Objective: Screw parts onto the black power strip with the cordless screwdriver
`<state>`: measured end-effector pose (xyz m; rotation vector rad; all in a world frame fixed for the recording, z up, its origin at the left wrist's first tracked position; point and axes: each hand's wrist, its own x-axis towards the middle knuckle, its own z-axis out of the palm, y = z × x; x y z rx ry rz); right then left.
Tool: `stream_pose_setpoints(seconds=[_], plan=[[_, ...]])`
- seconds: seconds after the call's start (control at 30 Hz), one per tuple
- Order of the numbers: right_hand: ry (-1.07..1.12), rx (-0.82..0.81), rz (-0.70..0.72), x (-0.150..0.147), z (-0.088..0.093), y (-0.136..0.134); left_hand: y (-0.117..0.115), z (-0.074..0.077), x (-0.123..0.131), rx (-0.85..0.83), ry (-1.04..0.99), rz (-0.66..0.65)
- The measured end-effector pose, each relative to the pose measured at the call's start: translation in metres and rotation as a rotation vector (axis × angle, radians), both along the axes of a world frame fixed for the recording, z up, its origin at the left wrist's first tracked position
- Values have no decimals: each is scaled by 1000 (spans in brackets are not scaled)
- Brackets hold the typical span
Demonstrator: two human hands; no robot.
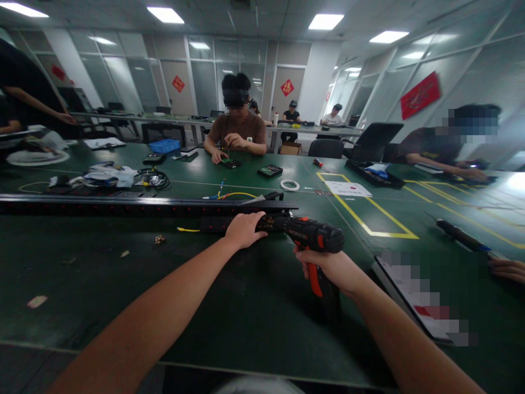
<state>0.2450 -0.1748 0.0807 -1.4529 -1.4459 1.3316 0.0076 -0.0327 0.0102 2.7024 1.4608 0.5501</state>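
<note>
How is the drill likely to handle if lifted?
The drill is likely stiff, given its solid-looking casing, and perhaps top-heavy, its bulky top above a slimmer handle. It seems unlikely to slip: the right hand wraps the handle.

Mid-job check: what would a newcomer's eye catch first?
Probably the black-and-orange drill in the right hand, right of centre. Then the long black bar from the left edge past the left hand, and the yellow tape outline on the green table at right.

Dim light from ceiling panels
</note>
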Motion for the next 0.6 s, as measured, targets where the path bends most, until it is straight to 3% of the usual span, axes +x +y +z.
stream_pose_setpoints(seconds=[0.6], plan=[[-53, -8, -1, -4, 3, 0, 1, -1, 1, 11, 27, 0]])
